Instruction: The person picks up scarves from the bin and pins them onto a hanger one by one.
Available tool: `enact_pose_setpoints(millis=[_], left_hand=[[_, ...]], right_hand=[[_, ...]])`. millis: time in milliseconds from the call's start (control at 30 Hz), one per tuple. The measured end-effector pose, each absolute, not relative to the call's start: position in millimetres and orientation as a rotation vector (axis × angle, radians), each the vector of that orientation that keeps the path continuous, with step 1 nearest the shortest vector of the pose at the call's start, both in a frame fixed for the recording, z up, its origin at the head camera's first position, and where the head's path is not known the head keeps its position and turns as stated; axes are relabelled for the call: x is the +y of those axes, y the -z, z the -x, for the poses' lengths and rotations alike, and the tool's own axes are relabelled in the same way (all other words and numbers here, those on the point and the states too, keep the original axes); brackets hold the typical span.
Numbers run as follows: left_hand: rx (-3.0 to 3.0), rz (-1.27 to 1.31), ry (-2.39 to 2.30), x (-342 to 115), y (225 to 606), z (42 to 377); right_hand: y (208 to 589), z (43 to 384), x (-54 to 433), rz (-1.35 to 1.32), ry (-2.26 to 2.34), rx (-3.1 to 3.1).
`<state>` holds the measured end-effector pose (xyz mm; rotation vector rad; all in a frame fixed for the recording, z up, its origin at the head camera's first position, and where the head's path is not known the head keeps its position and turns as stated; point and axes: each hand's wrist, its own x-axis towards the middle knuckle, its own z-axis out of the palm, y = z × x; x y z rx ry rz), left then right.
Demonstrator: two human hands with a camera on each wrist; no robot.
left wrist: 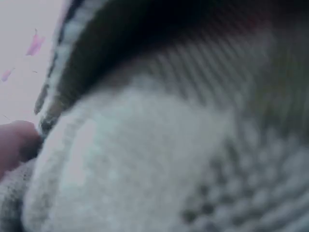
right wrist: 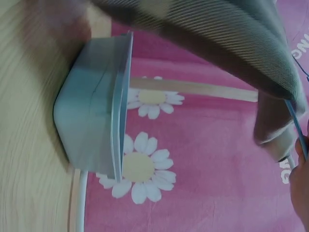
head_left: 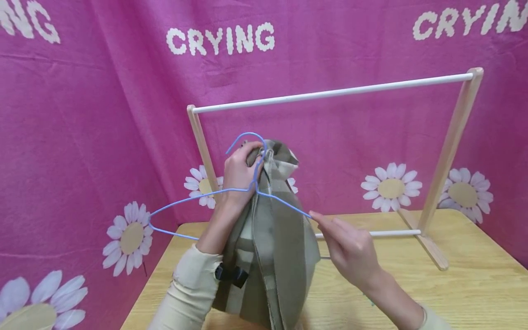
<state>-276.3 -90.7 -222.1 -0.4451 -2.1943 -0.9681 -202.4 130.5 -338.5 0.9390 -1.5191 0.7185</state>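
An olive-grey checked garment (head_left: pixel 284 238) hangs bunched from my left hand (head_left: pixel 241 172), which grips it near its top. In front of it is a thin blue clothes hanger (head_left: pixel 284 201), its hook curving up beside the left hand's fingers. One arm of the hanger lies across the cloth; the other sticks out to the left. At the right-hand arm's outer end, my right hand (head_left: pixel 350 247) pinches the wire between thumb and fingers. Blurred close-up fabric (left wrist: pixel 135 159) fills most of the left wrist view, hiding most of that hand.
Behind the garment stands a wooden rack with a white top rail (head_left: pixel 330 94) and a lower white bar. A grey plastic bin (right wrist: pixel 91 116) sits on the wood-grain table (head_left: pixel 474 284), shown in the right wrist view. Pink curtains with daisies (head_left: pixel 391 188) surround the table.
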Motion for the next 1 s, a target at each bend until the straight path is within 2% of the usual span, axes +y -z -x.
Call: enact_pose_setpoints(millis=[167,333,467,567,733,1000], left_hand=[[-2.745,0.398,0.701,-96,232,281],[-3.110,0.516,0.580,-105,250,263],[-3.108,0.851,0.700,-113,256,243],[-3.073,1.010,0.709,-115,257,229],[-3.032,1.041,0.692,-114,259,216],[-2.880,1.042,0.933,-100,270,213]], right_hand=[[343,203,129,-0.879,-0.758,-1.564],[352,205,131,-0.817,-0.767,-1.643],[358,208,136,-0.784,-0.777,-1.670],[359,210,140,-0.763,-0.800,-1.666],[357,211,142,-0.738,-0.811,-1.657],[354,209,141,-0.764,-0.823,-1.647]])
